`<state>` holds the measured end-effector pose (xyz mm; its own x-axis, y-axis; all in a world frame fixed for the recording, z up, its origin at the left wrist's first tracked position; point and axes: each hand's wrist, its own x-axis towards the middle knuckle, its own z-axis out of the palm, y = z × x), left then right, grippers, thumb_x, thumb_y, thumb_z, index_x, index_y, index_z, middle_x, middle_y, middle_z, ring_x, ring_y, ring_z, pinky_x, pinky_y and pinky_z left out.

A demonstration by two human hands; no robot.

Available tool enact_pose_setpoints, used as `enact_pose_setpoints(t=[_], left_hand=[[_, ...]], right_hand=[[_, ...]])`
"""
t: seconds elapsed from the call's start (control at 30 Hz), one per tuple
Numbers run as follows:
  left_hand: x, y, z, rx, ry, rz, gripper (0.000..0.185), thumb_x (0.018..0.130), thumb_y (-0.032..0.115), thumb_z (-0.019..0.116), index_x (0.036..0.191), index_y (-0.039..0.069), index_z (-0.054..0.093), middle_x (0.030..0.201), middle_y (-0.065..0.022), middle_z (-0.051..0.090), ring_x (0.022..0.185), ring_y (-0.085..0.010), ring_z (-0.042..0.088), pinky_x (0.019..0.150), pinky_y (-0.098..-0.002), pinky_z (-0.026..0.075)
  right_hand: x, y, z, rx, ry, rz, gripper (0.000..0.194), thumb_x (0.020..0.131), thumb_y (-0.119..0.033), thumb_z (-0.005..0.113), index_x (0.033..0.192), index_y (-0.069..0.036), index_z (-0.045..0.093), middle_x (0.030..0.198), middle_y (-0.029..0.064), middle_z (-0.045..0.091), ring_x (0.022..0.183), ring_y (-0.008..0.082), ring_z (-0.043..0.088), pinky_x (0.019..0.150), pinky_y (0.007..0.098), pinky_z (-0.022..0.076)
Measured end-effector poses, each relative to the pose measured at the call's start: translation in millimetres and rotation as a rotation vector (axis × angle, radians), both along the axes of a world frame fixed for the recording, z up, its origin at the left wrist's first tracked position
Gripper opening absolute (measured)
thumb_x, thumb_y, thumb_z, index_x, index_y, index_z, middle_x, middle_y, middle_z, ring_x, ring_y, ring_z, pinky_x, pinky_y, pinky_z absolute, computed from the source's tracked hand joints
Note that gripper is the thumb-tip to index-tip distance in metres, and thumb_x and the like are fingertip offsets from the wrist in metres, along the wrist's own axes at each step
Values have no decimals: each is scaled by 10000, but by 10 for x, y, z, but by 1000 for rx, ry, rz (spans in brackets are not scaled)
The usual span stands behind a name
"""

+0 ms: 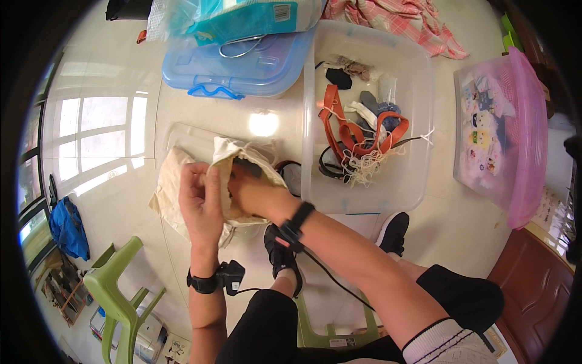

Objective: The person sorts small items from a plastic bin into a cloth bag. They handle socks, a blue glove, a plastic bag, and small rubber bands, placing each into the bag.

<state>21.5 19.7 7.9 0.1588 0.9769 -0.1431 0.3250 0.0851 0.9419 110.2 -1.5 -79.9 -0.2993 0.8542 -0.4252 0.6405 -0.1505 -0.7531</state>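
Observation:
My left hand (199,195) pinches the rim of a cream cloth drawstring bag (172,175) between thumb and fingers. The bag lies on a translucent plastic lid (191,132) on the floor, its mouth held wide. My right hand (254,193) reaches in through that mouth. Its fingers are mostly hidden inside, so whether they grip anything is unclear. Dark contents (248,167) show within the bag. To the right stands a clear plastic storage bin (368,198) holding an orange-red strap (332,95), tangled white string (366,166) and several small cloth pieces.
A blue-lidded box (182,68) carries a teal plastic package (245,20). A pink-lidded bin (482,150) stands at right, near a checked cloth (409,22). Green plastic stool (116,291) at lower left. My shoes (394,232) rest beside the clear bin. Cables trail from both wrist devices.

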Motion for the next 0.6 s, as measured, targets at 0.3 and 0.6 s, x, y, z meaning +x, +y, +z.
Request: enact_pose_setpoints(t=[0.3, 0.6], left_hand=[[175, -129, -95, -316, -159, -123, 67, 962, 101, 561, 927, 57, 524, 647, 101, 384, 584, -3, 309, 520, -182, 243], [379, -191, -194, -423, -132, -152, 97, 961, 123, 567, 920, 56, 509, 636, 102, 339, 582, -7, 292, 519, -200, 226]], right_hand=[[2131, -66, 297, 94, 706, -695, 205, 930, -87, 534, 1072, 2, 653, 978, 83, 696, 875, 131, 660, 727, 258, 542], [3167, 684, -1282, 436, -577, -908, 467, 761, -129, 705, 1202, -64, 567, 1264, 174, 534, 1143, 365, 525, 968, 405, 429]])
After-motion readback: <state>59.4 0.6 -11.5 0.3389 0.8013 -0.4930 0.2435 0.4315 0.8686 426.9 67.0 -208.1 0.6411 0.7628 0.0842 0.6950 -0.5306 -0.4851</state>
